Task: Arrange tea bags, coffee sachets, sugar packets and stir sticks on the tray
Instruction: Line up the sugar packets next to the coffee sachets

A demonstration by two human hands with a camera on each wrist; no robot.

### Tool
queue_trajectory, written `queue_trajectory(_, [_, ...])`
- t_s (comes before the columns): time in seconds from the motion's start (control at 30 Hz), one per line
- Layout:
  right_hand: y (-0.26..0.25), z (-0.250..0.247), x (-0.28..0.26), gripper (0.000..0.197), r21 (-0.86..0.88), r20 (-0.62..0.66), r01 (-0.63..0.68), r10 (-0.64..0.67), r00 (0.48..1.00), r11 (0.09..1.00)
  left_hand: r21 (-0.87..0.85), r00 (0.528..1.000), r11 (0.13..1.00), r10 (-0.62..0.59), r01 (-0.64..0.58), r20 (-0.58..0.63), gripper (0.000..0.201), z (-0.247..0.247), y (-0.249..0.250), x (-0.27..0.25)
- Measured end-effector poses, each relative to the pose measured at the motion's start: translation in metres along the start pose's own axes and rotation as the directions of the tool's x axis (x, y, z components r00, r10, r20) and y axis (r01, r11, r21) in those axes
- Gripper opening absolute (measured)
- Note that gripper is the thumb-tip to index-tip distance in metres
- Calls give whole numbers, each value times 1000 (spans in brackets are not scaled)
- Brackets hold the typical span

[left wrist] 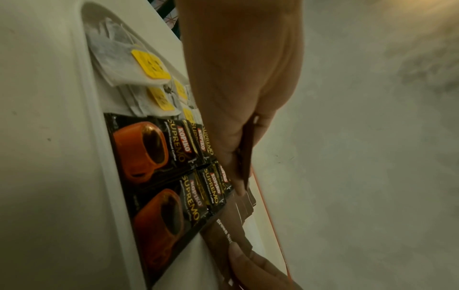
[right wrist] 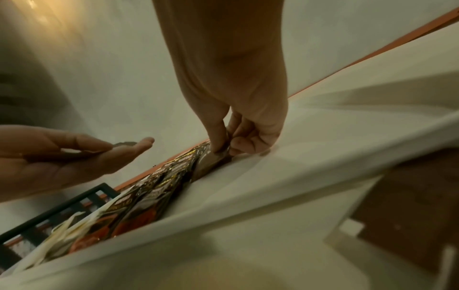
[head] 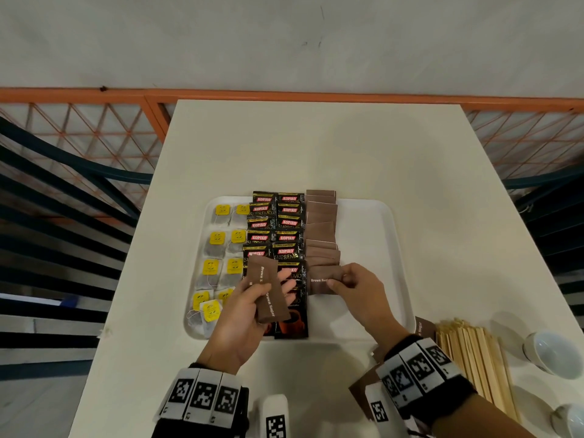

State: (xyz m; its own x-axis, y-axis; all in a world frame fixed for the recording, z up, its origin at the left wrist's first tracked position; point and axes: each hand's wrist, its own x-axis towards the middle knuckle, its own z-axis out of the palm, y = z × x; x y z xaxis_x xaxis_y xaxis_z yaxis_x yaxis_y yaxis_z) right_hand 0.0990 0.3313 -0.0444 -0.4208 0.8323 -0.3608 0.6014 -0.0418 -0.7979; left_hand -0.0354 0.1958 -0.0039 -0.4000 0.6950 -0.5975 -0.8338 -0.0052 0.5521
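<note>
A white tray (head: 373, 235) holds yellow-tagged tea bags (head: 218, 238) on the left, black Kopiko coffee sachets (head: 273, 222) in the middle and a column of brown sugar packets (head: 320, 229) to their right. My left hand (head: 252, 298) holds a few brown sugar packets (head: 268, 289) above the near coffee sachets. My right hand (head: 350, 282) pinches one brown sugar packet (head: 322, 279) at the near end of the sugar column. In the right wrist view its thumb and fingers (right wrist: 218, 141) grip that packet low over the tray.
Wooden stir sticks (head: 474, 358) lie in a bundle on the table right of the tray. More brown packets (head: 363, 387) lie under my right wrist. Two white cups (head: 550, 352) stand at the right edge. An orange railing (head: 94, 96) runs behind the table.
</note>
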Motion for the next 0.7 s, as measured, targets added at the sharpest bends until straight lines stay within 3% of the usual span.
queue_trajectory(0.17, [-2,4,2,16,-79,-73,47,-53,996,996,63,999,998,-32,31,13,35,-2,0,-3])
queue_trajectory(0.43, [-5,4,-2,34,-179,-88,30,-46,995,983,100,997,993,-65,68,-32,30,-3,-5,-2])
queue_trajectory(0.53, [-13,2,-11,30,-181,-99,97,-117,988,979,180,996,980,-78,85,-50,28,-2,-6,-2])
queue_trajectory(0.63, [-27,2,-22,18,-100,13,201,-200,980,974,297,997,952,-75,79,-23,24,-1,-6,-2])
queue_trajectory(0.7, [-35,4,-27,24,3,144,209,-208,968,978,370,997,927,-73,64,11,23,2,-6,-4])
